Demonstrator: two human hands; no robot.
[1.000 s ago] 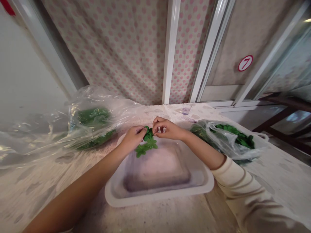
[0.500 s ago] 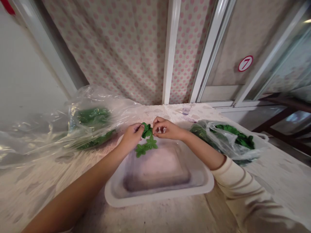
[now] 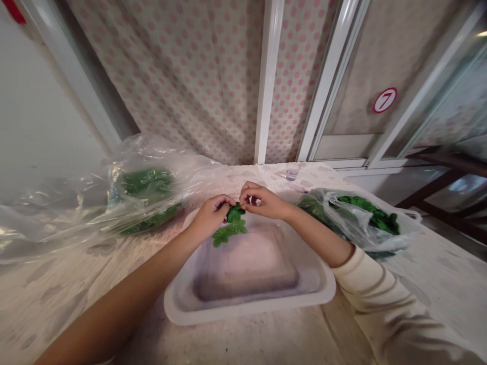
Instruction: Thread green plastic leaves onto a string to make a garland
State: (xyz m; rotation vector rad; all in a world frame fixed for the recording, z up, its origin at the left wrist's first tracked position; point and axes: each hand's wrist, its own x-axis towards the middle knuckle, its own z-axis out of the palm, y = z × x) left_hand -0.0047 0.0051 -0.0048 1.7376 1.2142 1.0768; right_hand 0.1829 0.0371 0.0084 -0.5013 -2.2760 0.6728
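Above the far rim of a white plastic tray [image 3: 251, 309], my left hand [image 3: 213, 213] pinches a dark green, lobed leaf piece [image 3: 236, 213], apparently artificial. My right hand [image 3: 262, 202] meets it from the other side, thumb and fingertips pressed together at the leaf's upper edge. Whether the right fingertips also grip some small part is too fine to see. Just below the hands, lighter green leaf pieces [image 3: 228, 233] with rounded lobes lie in the tray's far left part.
On the left a large clear plastic bag [image 3: 140, 157] holds green material [image 3: 148, 181]. An opened plastic bag [image 3: 380, 243] on the right contains dark green leaves [image 3: 371, 213]. A small clear cup [image 3: 292, 172] stands near the back edge of the patterned tablecloth [image 3: 437, 274].
My left hand has moved slightly right with the dark leaf piece, bringing it against my right fingertips. My right hand has barely moved. The pieces in the tray stay put.
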